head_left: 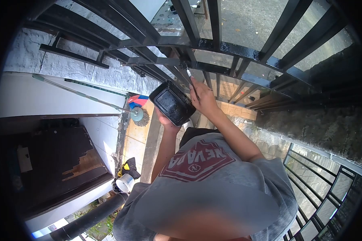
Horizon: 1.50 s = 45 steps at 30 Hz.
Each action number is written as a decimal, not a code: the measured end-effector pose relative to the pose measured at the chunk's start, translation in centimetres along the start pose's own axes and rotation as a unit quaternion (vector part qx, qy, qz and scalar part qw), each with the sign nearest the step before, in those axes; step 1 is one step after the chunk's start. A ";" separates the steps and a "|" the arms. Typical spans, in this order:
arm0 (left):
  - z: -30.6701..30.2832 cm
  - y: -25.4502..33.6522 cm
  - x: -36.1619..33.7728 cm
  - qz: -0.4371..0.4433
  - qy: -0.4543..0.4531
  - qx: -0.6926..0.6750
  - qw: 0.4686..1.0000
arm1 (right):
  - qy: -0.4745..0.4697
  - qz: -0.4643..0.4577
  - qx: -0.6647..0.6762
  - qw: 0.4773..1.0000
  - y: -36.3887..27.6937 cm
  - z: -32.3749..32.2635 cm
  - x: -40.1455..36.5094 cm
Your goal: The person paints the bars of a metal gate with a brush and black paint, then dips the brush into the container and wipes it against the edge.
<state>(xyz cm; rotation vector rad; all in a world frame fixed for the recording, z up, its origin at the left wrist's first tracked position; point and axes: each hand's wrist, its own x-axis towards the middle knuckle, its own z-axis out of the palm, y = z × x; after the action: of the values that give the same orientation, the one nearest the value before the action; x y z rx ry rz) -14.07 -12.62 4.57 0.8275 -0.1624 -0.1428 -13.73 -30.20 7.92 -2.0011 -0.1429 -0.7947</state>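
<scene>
My left hand point(167, 121) grips a black rectangular paint tray point(155, 97) from below, with fingers partly hidden under it. Wet black paint point(171, 105) coats the tray's inside. A thin paintbrush point(194, 88) is held in my right hand point(205, 99), just right of the tray. Its dark tip meets or nearly meets a black metal gate point(225, 47) near a joint of the bars; exact contact is hard to see. Parts of the gate's rails shine as if wet. A sliding latch point(138, 71) sits on the gate to the left.
A mop point(138, 115) with a long pole leans at left beside a tiled ledge. Below it are a white bucket point(125, 182) and a black-and-yellow item point(129, 167). A rough wall point(313, 128) and another barred gate point(315, 176) stand on the right.
</scene>
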 end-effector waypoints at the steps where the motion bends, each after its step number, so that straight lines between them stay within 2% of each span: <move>1: -0.5 0.0 -0.2 -0.039 0.022 -0.035 0.998 | 0.010 -0.001 0.011 1.000 -0.9 -0.2 0.4; 3: -1.2 -0.4 -0.3 -0.047 0.031 -0.038 0.998 | 0.030 -0.006 0.030 0.999 -2.2 -0.6 1.3; 6: -1.6 -0.5 -0.5 -0.046 0.044 -0.024 0.998 | -0.004 0.047 -0.004 0.999 0.3 0.7 0.5; 10: -1.2 0.1 -0.4 -0.098 0.074 -0.103 0.987 | 0.067 -0.021 0.038 0.997 -1.6 -0.2 1.8; 13: -0.8 0.3 -0.5 -0.100 0.049 -0.110 0.988 | 0.090 -0.020 0.052 0.994 -1.5 0.6 1.7; 16: -1.2 0.2 -0.2 -0.090 0.051 -0.098 0.990 | 0.037 0.050 0.012 0.998 0.2 0.9 1.0; 17: -1.3 0.1 0.0 -0.090 0.053 -0.104 0.989 | 0.040 0.065 0.038 0.996 0.5 1.1 1.0; 19: -0.6 0.3 -0.3 -0.097 0.061 -0.115 0.987 | 0.044 0.103 0.089 0.990 -2.8 -0.5 2.8; 22: -0.7 0.1 -0.3 -0.081 0.023 -0.096 0.992 | 0.053 0.062 0.055 0.995 -3.9 -0.7 3.0; 26: -1.2 0.1 0.3 -0.094 0.045 -0.131 0.986 | 0.035 0.057 0.030 0.997 0.0 1.3 0.9; 31: 0.2 0.4 -0.1 -0.118 0.058 -0.143 0.981 | 0.055 0.019 0.061 0.996 -3.1 -0.1 2.6; 32: 0.0 0.3 0.0 -0.116 0.050 -0.141 0.982 | 0.054 0.014 0.034 0.998 -2.8 0.1 2.3; 35: -0.6 0.2 0.1 -0.102 0.031 -0.127 0.986 | 0.004 0.078 0.007 0.997 -0.3 0.5 1.1; 38: 0.6 0.5 0.4 -0.095 0.036 -0.116 0.988 | 0.043 0.048 0.085 0.994 -2.2 -0.5 2.8; 41: 0.7 0.3 0.3 -0.099 0.040 -0.118 0.987 | 0.078 0.018 0.071 0.994 -2.7 -0.1 2.8; 45: -0.2 -0.1 0.3 -0.057 0.005 -0.061 0.997 | 0.023 0.117 0.060 0.991 -0.9 0.6 1.5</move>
<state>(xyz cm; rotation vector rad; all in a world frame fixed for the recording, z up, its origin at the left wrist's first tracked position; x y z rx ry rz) -13.71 -12.66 4.40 0.7167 -0.0965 -0.2542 -12.65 -29.56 9.20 -1.8441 0.0685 -0.6651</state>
